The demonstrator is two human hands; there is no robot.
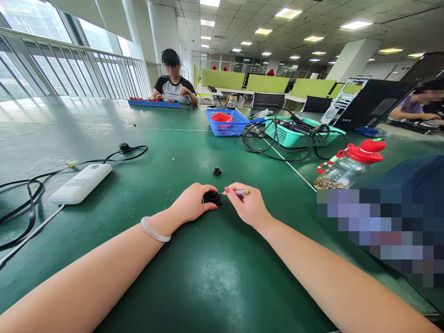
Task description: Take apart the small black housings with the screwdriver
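My left hand is closed around a small black part that rests on the green table. A pale bangle sits on that wrist. My right hand pinches a small screwdriver with a clear yellowish handle, and its thin tip points left onto the black part. Another small black piece lies loose on the mat just beyond my hands.
A white power bank with black cables lies at left. A blue basket and a teal basket with cables stand farther back. A clear bottle with a red cap lies at right. A person sits at the far end.
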